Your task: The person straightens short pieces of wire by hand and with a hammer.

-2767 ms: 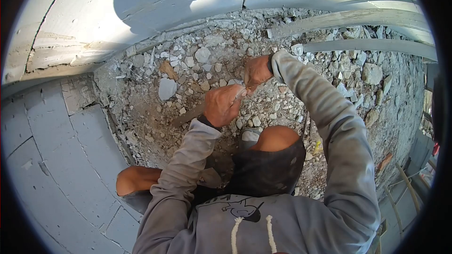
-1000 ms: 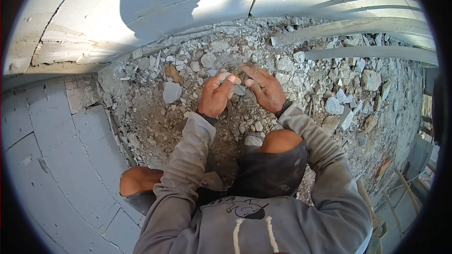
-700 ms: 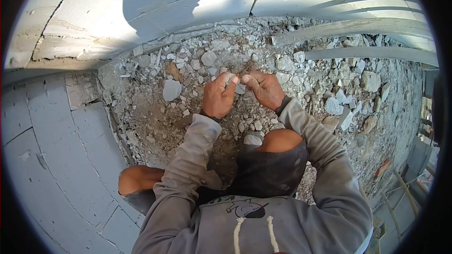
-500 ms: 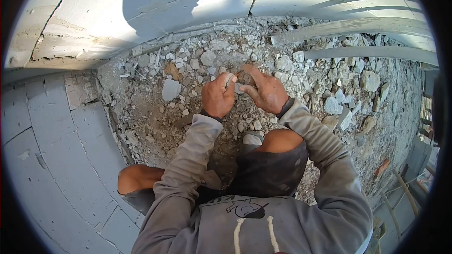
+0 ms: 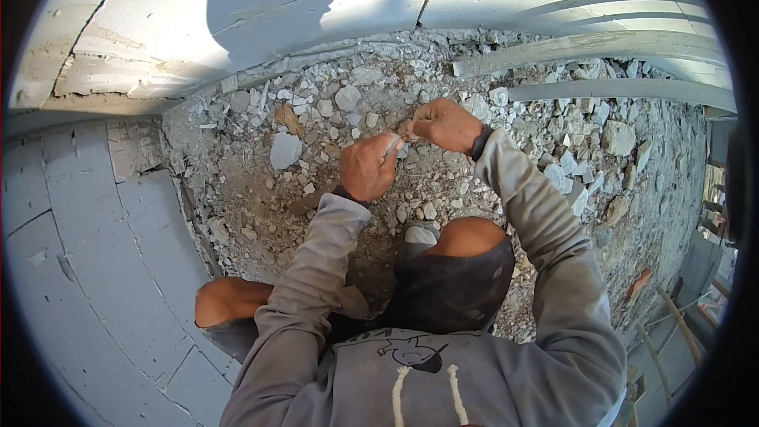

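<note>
My left hand (image 5: pixel 369 168) is closed over the rubble, with the pale edge of a stone (image 5: pixel 392 142) showing between thumb and fingers. Just right of it, my right hand (image 5: pixel 448 125) has its fingers curled into a pinch. Whatever lies between those fingertips is too small to make out. The two hands nearly meet at their fingertips. Beneath them spreads a bed of broken rubble (image 5: pixel 316 166) with pale chips and dirt. A flat white fragment (image 5: pixel 286 150) lies left of my left hand.
A pale block wall (image 5: pixel 379 4) runs along the far side, another block wall (image 5: pixel 103 229) along the left. Two long strips (image 5: pixel 585 51) lie at the upper right. Larger stones (image 5: pixel 618 138) sit on the right. My bent knees (image 5: pixel 470 237) are close below my hands.
My right hand has moved slightly up and its spread fingers have curled into a pinch. My left hand has shifted a little downward and stays closed.
</note>
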A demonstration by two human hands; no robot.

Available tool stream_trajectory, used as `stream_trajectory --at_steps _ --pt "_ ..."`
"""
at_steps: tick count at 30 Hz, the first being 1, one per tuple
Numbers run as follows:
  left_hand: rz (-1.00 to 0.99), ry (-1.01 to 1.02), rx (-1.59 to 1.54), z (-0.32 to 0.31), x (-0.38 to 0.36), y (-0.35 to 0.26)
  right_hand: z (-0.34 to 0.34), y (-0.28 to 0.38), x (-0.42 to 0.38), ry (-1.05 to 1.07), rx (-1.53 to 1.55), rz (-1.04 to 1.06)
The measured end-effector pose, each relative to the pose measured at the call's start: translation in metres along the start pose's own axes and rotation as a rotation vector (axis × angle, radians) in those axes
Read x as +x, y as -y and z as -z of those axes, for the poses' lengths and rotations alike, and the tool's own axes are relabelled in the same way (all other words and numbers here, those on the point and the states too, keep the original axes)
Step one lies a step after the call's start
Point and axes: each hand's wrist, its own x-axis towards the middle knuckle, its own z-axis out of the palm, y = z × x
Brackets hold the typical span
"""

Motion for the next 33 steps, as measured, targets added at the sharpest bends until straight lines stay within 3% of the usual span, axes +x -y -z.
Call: stream_trajectory --at_steps 1,6,9,12,14,17,19,20,22,23,25,27,30,32,33 --pt "-0.019 0.038 0.014 0.001 0.000 -0.001 0.008 0.002 0.005 0.124 0.001 -0.067" --pt "-0.099 -0.018 -0.028 -0.002 0.001 -0.006 0.027 -0.013 0.042 0.282 -0.002 -0.196" --pt "-0.143 0.018 -0.009 -0.008 -0.004 -0.004 0.023 -0.017 0.058 0.631 -0.364 -0.110" --pt "-0.154 0.052 0.042 -0.016 -0.009 0.001 0.020 -0.019 0.065 0.784 -0.480 -0.136" --pt "-0.137 0.035 0.070 -0.014 -0.008 0.002 0.017 -0.019 0.066 0.756 -0.542 -0.123" --pt "-0.049 0.008 0.072 -0.014 -0.006 0.003 0.014 -0.016 0.068 0.726 -0.589 -0.061" --pt "-0.028 -0.043 0.000 -0.019 -0.007 0.002 0.008 -0.014 0.071 0.835 -1.029 0.396" --pt "-0.030 -0.037 0.001 -0.019 -0.007 0.004 0.011 -0.016 0.069 0.832 -1.024 0.394" --pt "0.018 0.083 -0.020 -0.019 -0.007 0.007 0.024 0.000 0.053 0.532 -0.608 -0.033" --pt "0.018 0.084 -0.020 -0.019 -0.007 0.009 0.027 0.002 0.046 0.532 -0.607 -0.033" --pt "0.138 0.009 -0.035 -0.018 -0.006 0.014 0.035 0.009 0.029 -0.167 -0.307 0.074" --pt "0.205 -0.014 -0.040 -0.016 -0.004 0.026 0.039 0.026 -0.007 -0.117 0.199 0.116" --pt "0.295 0.000 -0.080 -0.010 -0.002 0.030 0.011 0.044 -0.050 0.020 0.087 0.223" --pt "0.315 0.022 -0.123 -0.014 0.002 0.026 -0.021 0.013 -0.047 -0.318 -0.358 0.551" --pt "0.287 -0.007 -0.202 -0.018 0.003 0.026 -0.028 -0.003 -0.043 -0.324 -0.364 0.545"
